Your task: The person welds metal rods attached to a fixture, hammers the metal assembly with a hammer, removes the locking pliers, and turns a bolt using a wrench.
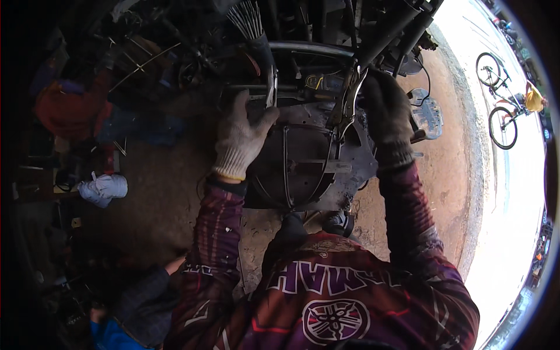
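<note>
My left hand [240, 140], in a pale knit glove, is open with the thumb spread from the fingers. Just past its thumb stands a silver metal tool [272, 87], whose kind I cannot make out. My right hand [388, 119], in a darker, soiled glove, is beside a pair of locking pliers [349, 99]; shadow hides its fingers. The pliers' lower end lies at the right side of a curved metal rod frame [286, 163] with a straight middle bar. The frame lies on a dark metal plate [268, 189], next to a short flat bar [335, 167].
A bundle of thin rods [248, 20] and thick dark tubes [388, 35] rise beyond the work surface. A yellow-marked object [315, 81] lies behind the plate. At left are a person in red [73, 111] and a white cloth bundle [104, 188]. A bicycle [499, 102] is outside at right.
</note>
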`<state>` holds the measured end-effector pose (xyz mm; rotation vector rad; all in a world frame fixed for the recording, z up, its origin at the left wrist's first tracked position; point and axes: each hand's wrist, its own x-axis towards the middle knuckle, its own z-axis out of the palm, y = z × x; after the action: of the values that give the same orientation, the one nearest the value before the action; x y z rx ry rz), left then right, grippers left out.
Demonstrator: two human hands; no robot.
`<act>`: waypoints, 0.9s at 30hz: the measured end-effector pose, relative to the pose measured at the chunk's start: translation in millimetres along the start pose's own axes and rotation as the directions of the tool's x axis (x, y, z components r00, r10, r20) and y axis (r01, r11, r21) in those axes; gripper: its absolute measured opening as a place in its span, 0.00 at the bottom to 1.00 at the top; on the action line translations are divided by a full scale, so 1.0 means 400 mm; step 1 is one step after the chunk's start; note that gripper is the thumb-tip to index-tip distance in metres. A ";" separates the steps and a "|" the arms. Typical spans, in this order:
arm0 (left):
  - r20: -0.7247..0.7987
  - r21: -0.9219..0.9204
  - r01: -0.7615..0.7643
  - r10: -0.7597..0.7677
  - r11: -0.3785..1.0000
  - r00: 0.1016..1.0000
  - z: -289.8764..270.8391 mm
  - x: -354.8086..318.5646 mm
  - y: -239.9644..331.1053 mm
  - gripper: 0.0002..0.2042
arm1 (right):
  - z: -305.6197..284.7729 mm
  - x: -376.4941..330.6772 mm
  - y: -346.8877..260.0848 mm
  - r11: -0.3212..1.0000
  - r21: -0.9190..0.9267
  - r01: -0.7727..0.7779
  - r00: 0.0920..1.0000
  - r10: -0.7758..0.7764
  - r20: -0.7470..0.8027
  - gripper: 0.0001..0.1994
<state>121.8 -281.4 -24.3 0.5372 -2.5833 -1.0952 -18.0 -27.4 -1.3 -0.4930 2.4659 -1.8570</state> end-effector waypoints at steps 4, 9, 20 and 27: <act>0.467 -0.399 0.398 -0.190 0.826 0.863 0.086 0.148 -0.081 0.22 | 0.306 0.194 -0.144 0.788 -0.601 0.133 0.839 0.233 0.492 0.30; 0.532 -0.423 0.354 -0.087 0.834 0.842 0.148 0.184 -0.113 0.22 | 0.479 0.244 -0.052 0.570 -0.789 0.229 0.805 0.345 0.483 0.28; 0.489 -0.426 0.195 0.043 0.883 0.871 0.163 0.184 -0.115 0.23 | 0.540 0.248 0.065 0.542 -0.830 0.132 0.879 0.324 0.351 0.24; 0.431 -0.449 0.095 0.122 0.889 0.894 0.161 0.203 -0.095 0.24 | 0.527 0.205 -0.173 0.639 -0.744 0.193 0.927 0.131 0.353 0.23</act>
<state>32.6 -301.3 -86.3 0.1552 -2.5211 -1.9517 -37.1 -262.6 16.0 -0.8078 2.8293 -0.4817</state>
